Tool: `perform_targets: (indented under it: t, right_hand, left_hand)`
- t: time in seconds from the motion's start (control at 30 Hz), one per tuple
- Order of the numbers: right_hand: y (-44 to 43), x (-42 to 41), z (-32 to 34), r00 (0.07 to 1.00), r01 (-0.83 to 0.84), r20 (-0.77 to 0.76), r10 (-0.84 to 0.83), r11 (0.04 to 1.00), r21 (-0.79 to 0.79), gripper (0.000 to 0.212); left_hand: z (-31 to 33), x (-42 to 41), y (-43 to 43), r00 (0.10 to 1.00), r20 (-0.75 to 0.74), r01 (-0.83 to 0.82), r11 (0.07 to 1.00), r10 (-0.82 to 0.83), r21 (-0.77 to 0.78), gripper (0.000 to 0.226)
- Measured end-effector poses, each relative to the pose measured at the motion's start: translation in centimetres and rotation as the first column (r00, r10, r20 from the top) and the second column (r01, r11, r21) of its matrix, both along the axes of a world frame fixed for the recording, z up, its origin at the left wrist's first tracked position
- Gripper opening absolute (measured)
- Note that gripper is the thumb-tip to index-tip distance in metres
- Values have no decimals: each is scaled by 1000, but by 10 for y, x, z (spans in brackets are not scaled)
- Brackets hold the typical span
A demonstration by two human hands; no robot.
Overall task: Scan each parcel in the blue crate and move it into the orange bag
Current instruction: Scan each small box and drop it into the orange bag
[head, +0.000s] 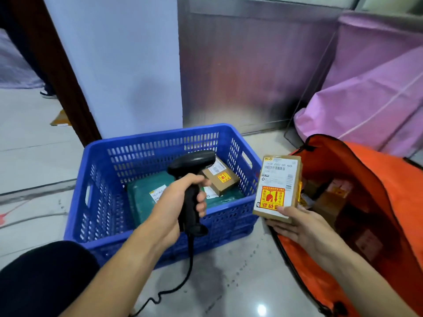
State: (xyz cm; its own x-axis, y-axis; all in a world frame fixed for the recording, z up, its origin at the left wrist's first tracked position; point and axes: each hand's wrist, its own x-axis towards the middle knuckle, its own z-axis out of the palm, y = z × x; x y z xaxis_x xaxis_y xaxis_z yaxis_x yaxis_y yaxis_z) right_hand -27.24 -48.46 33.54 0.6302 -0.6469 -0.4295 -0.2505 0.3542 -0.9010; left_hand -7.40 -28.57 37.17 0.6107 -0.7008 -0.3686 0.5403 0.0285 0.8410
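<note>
Here, parcels (220, 179) in crate (160, 136) and bag (377, 170).

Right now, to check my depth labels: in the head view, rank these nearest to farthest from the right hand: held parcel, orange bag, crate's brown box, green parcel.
1. Held parcel, gripped in the right hand.
2. Orange bag, open just beneath and right.
3. Brown box, far right in the crate.
4. Green parcel, farther left.

One crate (160, 135), one bag (366, 161), one scanner (194, 160), two hands (174, 200) (302, 225), one held box (278, 186), one crated box (220, 178).
</note>
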Motion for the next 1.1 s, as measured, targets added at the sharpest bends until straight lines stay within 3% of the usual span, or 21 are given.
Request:
perform_targets:
  t: [0.17,0.33,0.5,0.7,1.1]
  right_hand:
    - [-7,-8,2,998,58,-16,-60,996,-68,37]
    - [-9,-4,-1,994,106,-20,-108,990,-91,46]
    - [-8,-2,2,994,109,-13,-110,990,-88,38]
    - [-5,-6,0,994,98,-38,-104,986,-138,42]
    - [-6,-9,4,995,93,-16,-96,984,-153,42]
  left_hand:
    - [-4,-44,-11,995,27,94,994,-93,-49,19]
    - [-6,-56,-29,993,113,31,999,-26,-40,11]
    - [-7,-51,-38,997,72,-33,999,33,-9,22]
    - [-5,-61,-45,993,108,36,999,-37,9,31]
    - [-5,-63,-46,989,110,97,994,-102,48,24]
